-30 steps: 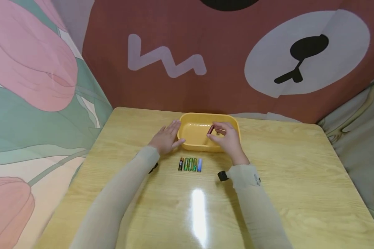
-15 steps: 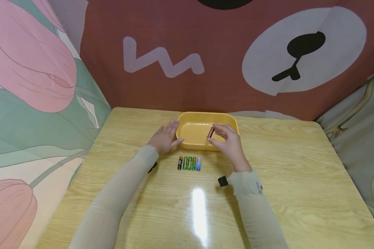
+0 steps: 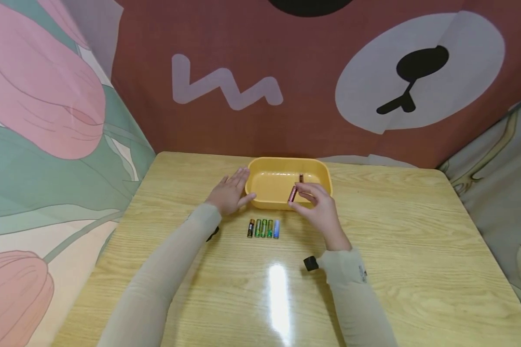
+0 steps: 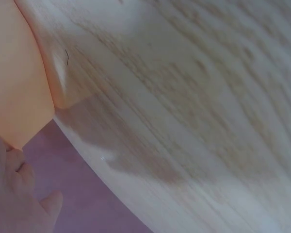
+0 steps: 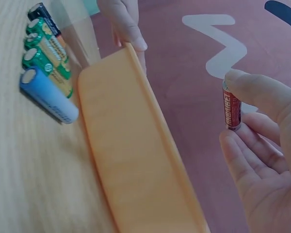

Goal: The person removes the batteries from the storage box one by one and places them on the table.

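Observation:
My right hand [image 3: 322, 208] pinches a red battery [image 5: 232, 108] by its two ends, thumb on one and fingertips on the other. In the head view it is over the near right part of a yellow plastic basin [image 3: 269, 206]. My left hand [image 3: 228, 194] lies against the basin's left end, fingers straight and thumb at the near rim. Inside the basin, toward the right, lies a dark reddish battery [image 3: 301, 178]. In front of the basin several batteries stand in a row on the table: a black one [image 3: 251, 228], three green ones [image 3: 264, 228] and a blue one [image 5: 48, 94].
The wooden table [image 3: 399, 241] carries the basin near its back edge, close to a brown cloth with a bear's face [image 3: 304, 130]. A floral cloth [image 3: 69, 193] hangs at the left. Light glares on the tabletop in front of the row.
My right hand has shifted slightly toward the front with the red battery, and the battery lying in the basin now shows behind it. My left hand has stayed at the basin.

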### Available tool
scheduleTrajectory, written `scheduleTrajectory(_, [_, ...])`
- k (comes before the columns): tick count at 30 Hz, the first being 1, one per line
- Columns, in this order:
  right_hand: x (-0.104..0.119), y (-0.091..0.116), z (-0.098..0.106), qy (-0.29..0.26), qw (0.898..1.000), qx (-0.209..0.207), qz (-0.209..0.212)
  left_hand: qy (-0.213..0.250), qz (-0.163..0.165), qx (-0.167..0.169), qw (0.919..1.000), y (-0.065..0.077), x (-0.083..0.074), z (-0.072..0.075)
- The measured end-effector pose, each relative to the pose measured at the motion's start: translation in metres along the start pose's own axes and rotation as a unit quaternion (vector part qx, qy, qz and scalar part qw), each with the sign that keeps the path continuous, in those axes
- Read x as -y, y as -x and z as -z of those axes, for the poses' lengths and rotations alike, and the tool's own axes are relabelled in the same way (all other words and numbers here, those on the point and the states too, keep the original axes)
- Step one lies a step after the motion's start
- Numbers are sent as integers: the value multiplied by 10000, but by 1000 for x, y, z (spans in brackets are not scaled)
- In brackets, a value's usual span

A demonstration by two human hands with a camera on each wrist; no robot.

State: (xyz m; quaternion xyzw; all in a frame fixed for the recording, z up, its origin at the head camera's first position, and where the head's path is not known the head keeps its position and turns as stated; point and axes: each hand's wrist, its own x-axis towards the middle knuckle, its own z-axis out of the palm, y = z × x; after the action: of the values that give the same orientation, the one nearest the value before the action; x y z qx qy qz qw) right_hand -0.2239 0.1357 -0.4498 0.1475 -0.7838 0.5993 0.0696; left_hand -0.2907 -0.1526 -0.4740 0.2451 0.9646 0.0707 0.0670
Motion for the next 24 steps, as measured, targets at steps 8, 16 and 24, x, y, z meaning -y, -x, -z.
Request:
scheduleTrajectory(8, [-7, 14, 3, -302, 9990, 154, -276, -18, 48, 52, 10000, -1, 0, 0])
scheduleTrajectory(16, [-20, 22, 5, -309, 9975, 563, -312, -68, 96, 97, 9999, -1, -1, 2])
scheduleTrajectory(24, [-28, 28, 3, -224, 9926, 1174, -206, -137, 78, 130, 9998, 0, -3, 2])
